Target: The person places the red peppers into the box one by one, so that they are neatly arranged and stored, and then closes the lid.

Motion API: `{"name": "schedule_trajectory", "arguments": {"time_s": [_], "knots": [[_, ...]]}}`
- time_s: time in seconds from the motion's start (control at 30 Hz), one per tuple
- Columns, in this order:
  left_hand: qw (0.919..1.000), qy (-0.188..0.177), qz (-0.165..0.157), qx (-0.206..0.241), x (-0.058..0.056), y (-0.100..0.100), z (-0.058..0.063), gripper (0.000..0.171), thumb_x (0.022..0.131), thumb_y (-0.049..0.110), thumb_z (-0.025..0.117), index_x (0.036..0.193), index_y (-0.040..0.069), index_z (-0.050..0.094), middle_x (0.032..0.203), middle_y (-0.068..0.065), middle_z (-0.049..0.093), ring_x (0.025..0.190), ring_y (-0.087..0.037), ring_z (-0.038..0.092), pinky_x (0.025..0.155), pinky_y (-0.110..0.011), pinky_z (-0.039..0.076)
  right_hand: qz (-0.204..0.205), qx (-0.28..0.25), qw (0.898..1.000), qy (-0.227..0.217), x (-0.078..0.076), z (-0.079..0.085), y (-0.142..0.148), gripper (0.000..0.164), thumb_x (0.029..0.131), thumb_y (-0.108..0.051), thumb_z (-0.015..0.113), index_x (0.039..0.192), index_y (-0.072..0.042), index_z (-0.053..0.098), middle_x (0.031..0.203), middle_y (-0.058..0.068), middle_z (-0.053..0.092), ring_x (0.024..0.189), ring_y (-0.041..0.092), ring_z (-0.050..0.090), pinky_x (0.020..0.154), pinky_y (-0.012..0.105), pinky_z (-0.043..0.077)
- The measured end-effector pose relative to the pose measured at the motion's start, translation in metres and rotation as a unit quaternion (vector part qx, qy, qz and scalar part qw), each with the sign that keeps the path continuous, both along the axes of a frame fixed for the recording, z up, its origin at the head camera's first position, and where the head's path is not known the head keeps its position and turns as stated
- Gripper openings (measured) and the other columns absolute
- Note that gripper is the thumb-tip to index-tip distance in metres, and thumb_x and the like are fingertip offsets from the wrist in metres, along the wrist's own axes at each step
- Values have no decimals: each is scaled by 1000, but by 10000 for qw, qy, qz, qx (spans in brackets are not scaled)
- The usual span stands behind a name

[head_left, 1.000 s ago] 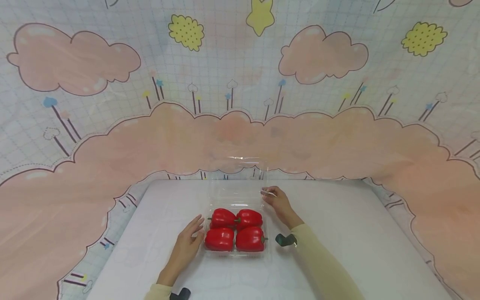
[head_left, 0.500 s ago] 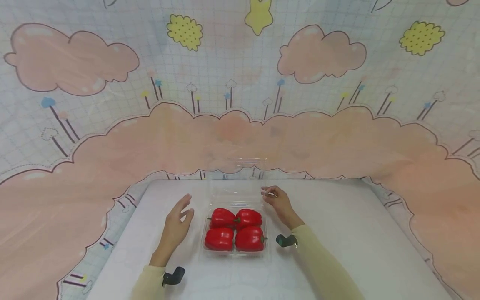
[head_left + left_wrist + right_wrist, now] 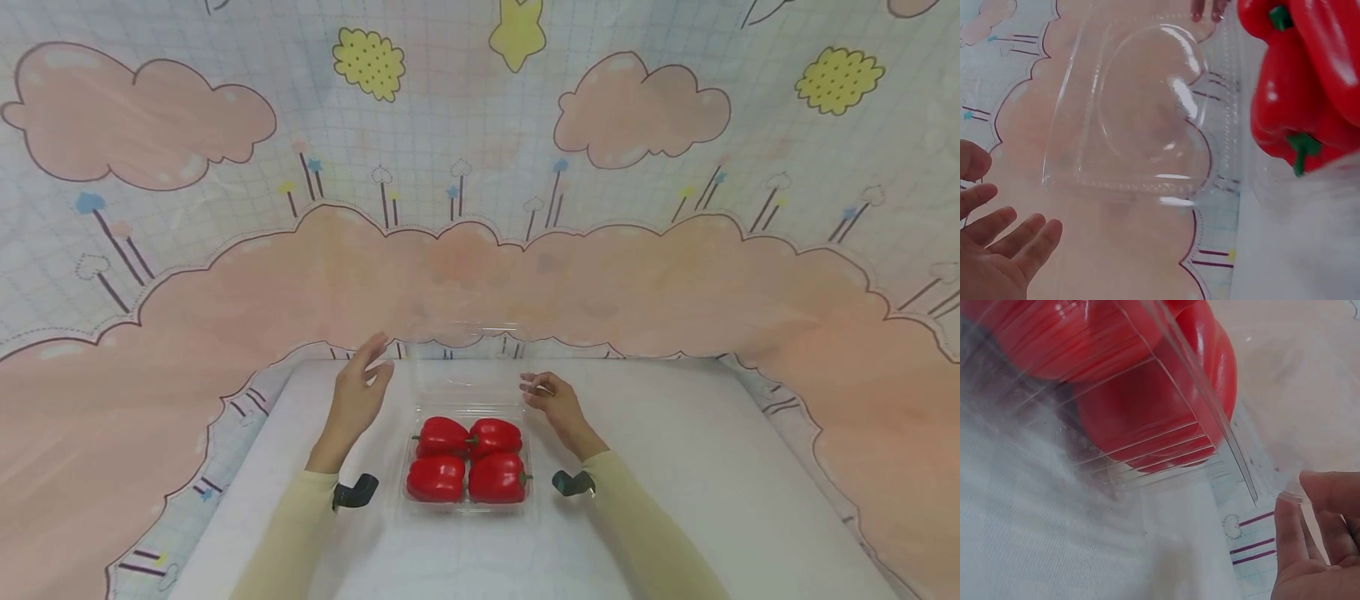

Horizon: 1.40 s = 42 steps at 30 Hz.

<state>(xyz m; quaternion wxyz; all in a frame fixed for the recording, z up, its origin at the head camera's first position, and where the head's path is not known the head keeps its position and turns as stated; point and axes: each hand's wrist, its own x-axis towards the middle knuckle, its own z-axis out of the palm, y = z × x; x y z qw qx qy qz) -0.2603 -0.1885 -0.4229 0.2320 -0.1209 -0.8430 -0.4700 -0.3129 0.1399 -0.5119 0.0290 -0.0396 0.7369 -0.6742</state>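
Note:
Several red bell peppers (image 3: 497,477) with green stems lie in a clear plastic clamshell box (image 3: 467,507). Its hinged lid (image 3: 1154,100) stands raised at the far side, see-through and faint in the head view. My right hand (image 3: 557,406) is at the lid's right edge. In the right wrist view, its thumb and fingers (image 3: 1290,534) pinch a clear plastic edge. To the left of the lid, my left hand (image 3: 358,398) is held up with fingers spread, apart from the plastic and holding nothing.
The box rests on a white table (image 3: 675,483). A printed cloth backdrop (image 3: 480,275) with clouds and stars rises behind the table's far edge. Both wrists wear a dark camera mount (image 3: 356,492).
My left hand has left the box's left side and moved away and forward, up beside the lid. The right hand stays at the lid's edge. The peppers have not moved.

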Motion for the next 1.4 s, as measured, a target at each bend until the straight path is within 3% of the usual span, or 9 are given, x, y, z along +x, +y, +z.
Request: {"name": "schedule_trajectory", "arguments": {"time_s": [0.13, 0.3, 0.47, 0.6, 0.83, 1.03, 1.23, 1.4], "knots": [[9993, -280, 27, 266, -11, 6, 10, 50, 98, 11, 53, 147, 6, 43, 148, -17, 49, 136, -35, 48, 105, -48, 49, -39, -39, 10000, 24, 0, 0, 1, 9, 92, -3, 64, 94, -8, 58, 140, 13, 59, 129, 32, 57, 109, 45, 46], [9922, -1088, 148, 597, -25, 9, 14, 53, 100, 20, 51, 151, 15, 39, 152, -20, 43, 139, -38, 45, 109, -53, 45, -15, 47, 10000, 33, -1, -1, 1, 10, 91, -2, 64, 96, -8, 57, 140, 12, 59, 129, 31, 57, 107, 44, 47], [9878, -1495, -29, 439, -32, 13, 15, 57, 102, 26, 47, 155, 16, 29, 156, -21, 35, 145, -36, 35, 113, -55, 40, 23, 28, 9999, 134, -1, -3, 2, 11, 90, 1, 64, 98, -3, 57, 139, 13, 60, 128, 32, 58, 106, 42, 48], [9886, -1479, -41, 281, -33, 16, 16, 55, 102, 28, 46, 154, 17, 33, 158, -17, 35, 147, -33, 33, 114, -52, 39, 7, 77, 9996, 266, -2, -6, 2, 12, 90, 3, 63, 99, 0, 57, 138, 15, 60, 126, 33, 60, 105, 43, 49], [9915, -1241, 29, 377, -31, 17, 16, 47, 102, 25, 48, 147, 15, 45, 155, -10, 43, 145, -30, 38, 115, -49, 40, -299, 549, 9977, 245, 0, -2, 0, 13, 88, 1, 66, 99, -3, 60, 131, 12, 65, 121, 31, 63, 102, 43, 53], [9923, -1132, -65, 491, -25, 16, 14, 44, 102, 22, 49, 144, 12, 49, 151, -13, 47, 141, -31, 43, 113, -48, 42, -371, 823, 9951, 394, 3, 5, 0, 27, 86, 2, 66, 111, -4, 59, 128, 16, 65, 120, 32, 62, 100, 43, 54], [9921, -1158, -137, 469, -18, 13, 12, 44, 102, 28, 49, 144, 15, 49, 151, -14, 47, 133, -35, 52, 108, -55, 45, -201, 526, 9943, 909, 12, 24, 4, 35, 92, -2, 59, 126, -1, 52, 134, 22, 57, 127, 36, 56, 107, 45, 49], [9927, -1116, -181, 414, -13, 12, 12, 46, 102, 31, 49, 143, 12, 49, 148, -17, 49, 129, -37, 55, 106, -56, 46, -121, 602, 9917, 1125, 22, 48, 6, 37, 100, -18, 54, 134, -4, 52, 138, 19, 56, 130, 34, 54, 113, 48, 43]]}}
